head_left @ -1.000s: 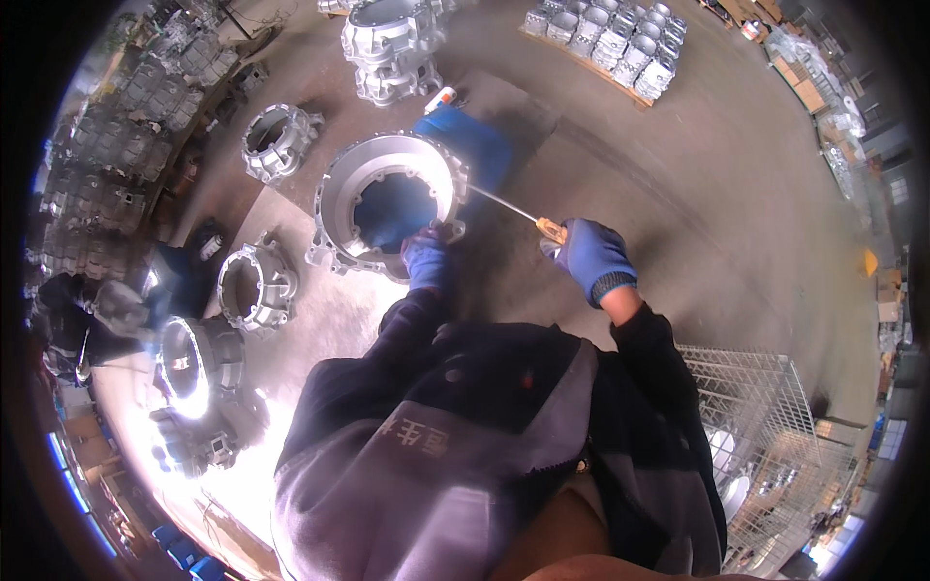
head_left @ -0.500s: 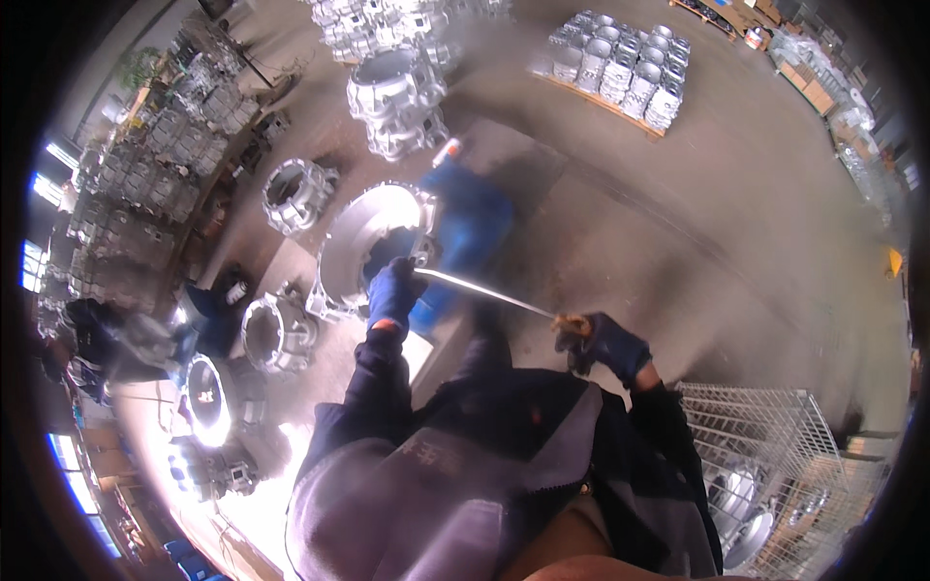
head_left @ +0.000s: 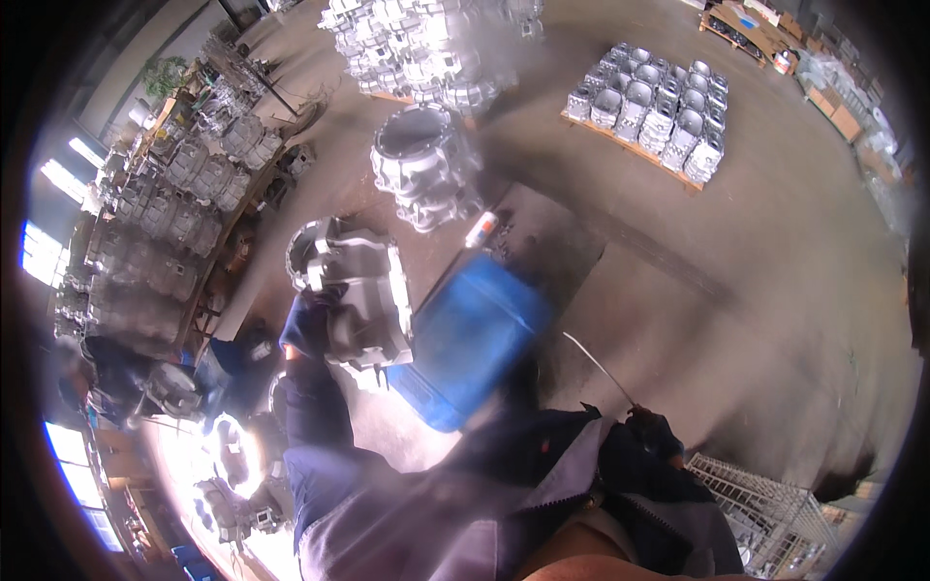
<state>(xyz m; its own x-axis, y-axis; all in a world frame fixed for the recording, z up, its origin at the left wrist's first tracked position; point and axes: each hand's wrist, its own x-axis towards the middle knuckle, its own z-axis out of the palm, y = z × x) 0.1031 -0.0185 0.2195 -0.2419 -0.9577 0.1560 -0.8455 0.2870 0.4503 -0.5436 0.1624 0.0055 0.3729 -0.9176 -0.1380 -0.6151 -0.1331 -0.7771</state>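
Observation:
A large silvery cast metal housing stands tipped up on its side, left of a blue plastic jerrycan. My left hand, in a blue glove, holds the housing at its left end; the fingertips are hidden behind the metal. Out to the right, my gloved right hand is closed around the handle end of a thin metal rod. The rod's slightly bent tip points up and left, apart from the housing and the jerrycan.
Ahead stand two stacked housings and a taller pile of castings. A pallet of castings lies far right, a wire cage near right. A white bottle is beyond the jerrycan. Someone in dark clothing is at left.
The housing has turned from showing its round opening to showing its side. My right hand and the rod have drawn away to the right and down. More of the jerrycan shows.

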